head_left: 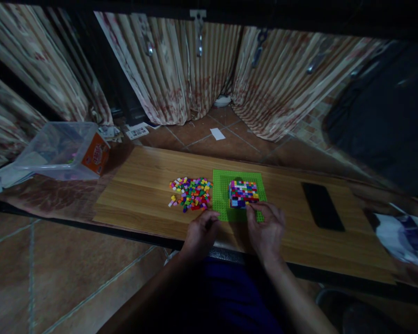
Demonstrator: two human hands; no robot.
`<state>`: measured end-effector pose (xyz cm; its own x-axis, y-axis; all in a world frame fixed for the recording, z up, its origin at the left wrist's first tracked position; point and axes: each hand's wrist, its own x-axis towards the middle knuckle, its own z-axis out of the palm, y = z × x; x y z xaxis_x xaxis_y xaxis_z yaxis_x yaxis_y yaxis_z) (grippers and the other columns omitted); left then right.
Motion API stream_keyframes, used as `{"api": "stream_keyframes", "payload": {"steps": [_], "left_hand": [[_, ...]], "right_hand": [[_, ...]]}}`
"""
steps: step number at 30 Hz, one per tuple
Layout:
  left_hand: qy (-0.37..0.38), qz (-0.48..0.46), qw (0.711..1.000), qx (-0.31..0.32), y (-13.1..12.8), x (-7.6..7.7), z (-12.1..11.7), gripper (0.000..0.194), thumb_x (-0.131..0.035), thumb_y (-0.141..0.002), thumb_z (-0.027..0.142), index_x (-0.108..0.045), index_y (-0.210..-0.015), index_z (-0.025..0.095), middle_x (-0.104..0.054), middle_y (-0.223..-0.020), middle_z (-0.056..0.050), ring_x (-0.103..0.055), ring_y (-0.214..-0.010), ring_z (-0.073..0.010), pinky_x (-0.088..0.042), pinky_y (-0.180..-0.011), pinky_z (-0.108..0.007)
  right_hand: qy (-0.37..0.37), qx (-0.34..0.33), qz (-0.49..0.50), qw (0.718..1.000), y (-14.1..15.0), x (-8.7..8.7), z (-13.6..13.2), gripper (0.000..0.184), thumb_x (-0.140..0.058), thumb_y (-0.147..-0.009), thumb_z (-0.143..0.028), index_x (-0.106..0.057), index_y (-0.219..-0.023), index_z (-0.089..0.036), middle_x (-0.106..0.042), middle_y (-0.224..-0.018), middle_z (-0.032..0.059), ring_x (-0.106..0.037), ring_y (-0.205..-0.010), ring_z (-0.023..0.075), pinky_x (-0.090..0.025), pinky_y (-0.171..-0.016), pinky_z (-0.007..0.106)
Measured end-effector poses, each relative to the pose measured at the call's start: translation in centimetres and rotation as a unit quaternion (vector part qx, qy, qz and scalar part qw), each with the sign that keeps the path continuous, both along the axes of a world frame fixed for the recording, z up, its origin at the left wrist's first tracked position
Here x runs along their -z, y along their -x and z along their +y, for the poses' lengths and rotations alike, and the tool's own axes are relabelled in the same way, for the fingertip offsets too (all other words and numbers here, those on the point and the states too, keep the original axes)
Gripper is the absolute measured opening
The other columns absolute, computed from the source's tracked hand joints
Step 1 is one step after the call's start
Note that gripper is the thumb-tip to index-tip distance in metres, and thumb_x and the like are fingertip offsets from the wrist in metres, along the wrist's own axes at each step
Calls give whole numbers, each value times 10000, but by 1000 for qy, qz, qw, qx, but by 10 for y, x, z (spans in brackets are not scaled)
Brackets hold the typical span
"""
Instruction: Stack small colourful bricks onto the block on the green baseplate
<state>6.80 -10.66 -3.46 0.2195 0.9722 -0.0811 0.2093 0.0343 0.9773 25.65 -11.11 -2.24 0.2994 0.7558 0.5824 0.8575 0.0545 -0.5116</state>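
Note:
A block of many-coloured toy building bricks [243, 193] stands on a green studded baseplate [221, 190], right of the plate's middle. My right hand [267, 227] is at the block's near right corner, thumb and forefinger pinched against its front edge. Whatever is between those fingertips is too small to make out. Just off the plate's near left corner, my left hand [201, 232] has its fingers curled in and thumb and forefinger close together; any piece in them is hidden. Beyond the left hand lies a pile of loose toy bricks [194, 192] in mixed colours.
A black phone-like slab [322, 206] lies on the wooden board [139, 185] to the right. At far left stands a clear plastic box [62, 153] with an orange label. A white and purple packet [406, 234] is at the right end. Striped curtains [181, 69] hang behind.

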Motion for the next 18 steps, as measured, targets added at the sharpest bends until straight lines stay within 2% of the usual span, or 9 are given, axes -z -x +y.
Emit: {"api": "stream_keyframes", "payload": {"steps": [3,6,9,14,18], "left_hand": [[6,22,998,52,-11,-8,5,340,-552,-861,251,-605,-1193,199,-690,-826,-9,-619,-700,-138,-476,-657,-243],[8,37,993,112,-29,-16,11,483,-518,-856,218,-513,-1338,182,-696,-780,-9,-611,-663,-143,-485,-656,-259],[-19,51,987,151,-45,-21,17,555,-492,-854,208,-438,-1403,148,-687,-728,-1,-604,-637,-149,-496,-666,-272],[-61,65,983,161,-55,-24,21,555,-467,-857,206,-426,-1406,131,-671,-702,2,-604,-622,-153,-504,-674,-273],[-74,73,981,162,-57,-23,20,541,-470,-860,209,-440,-1395,131,-681,-731,-9,-621,-639,-163,-517,-706,-287]], "right_hand": [[-3,35,-16,999,5,3,1,176,-630,-869,-341,-697,-828,-183,-682,-941,86,-592,-927,235,-439,-876,431],[-1,53,-20,998,7,4,3,206,-635,-865,-362,-695,-803,-174,-671,-951,95,-579,-950,243,-429,-876,433],[3,58,-12,998,6,5,4,235,-628,-868,-386,-693,-783,-177,-658,-945,97,-571,-960,247,-428,-873,434],[6,39,22,999,-2,9,2,255,-628,-862,-426,-691,-799,-187,-647,-935,89,-574,-964,243,-444,-871,420],[-7,12,27,1000,-8,9,-1,223,-609,-884,-394,-694,-835,-193,-640,-928,76,-582,-944,225,-463,-856,395]]}}
